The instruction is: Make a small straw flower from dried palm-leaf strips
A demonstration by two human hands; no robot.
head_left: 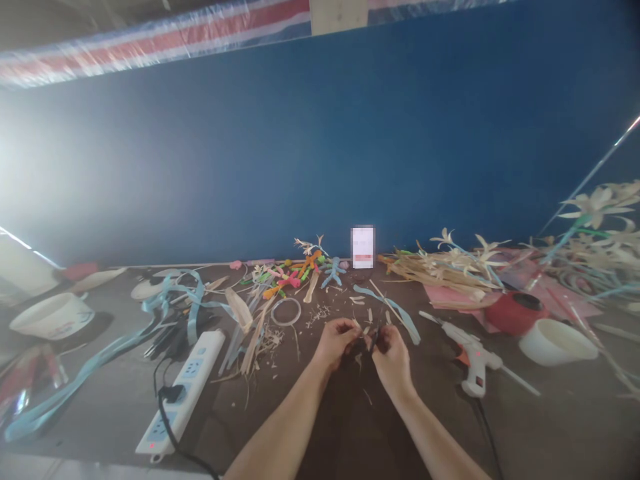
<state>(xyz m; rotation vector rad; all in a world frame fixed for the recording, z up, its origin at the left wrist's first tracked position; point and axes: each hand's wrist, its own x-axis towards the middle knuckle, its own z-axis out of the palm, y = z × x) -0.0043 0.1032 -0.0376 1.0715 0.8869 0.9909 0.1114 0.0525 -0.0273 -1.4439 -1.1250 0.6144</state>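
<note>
My left hand [336, 343] is closed in a pinch on a small pale strip [364, 333], whose kind I cannot make out. Just to its right, my right hand [393, 357] grips small dark scissors [373, 339], the blades close to the strip and the handles mostly hidden by the fingers. Both hands are over the middle of the dark table. Thin pale scraps [370, 315] lie around the fingertips. Beyond them a light blue ribbon piece [395, 310] stretches toward the right.
A white glue gun [473, 357] lies right, its cord running forward. Behind it are a red roll [515, 312], a white cup [557, 342] and pale flowers [493, 252]. At left are a power strip [185, 393], blue ribbon [100, 360] and a white bowl [53, 317]. Colourful pieces [287, 280] lie behind.
</note>
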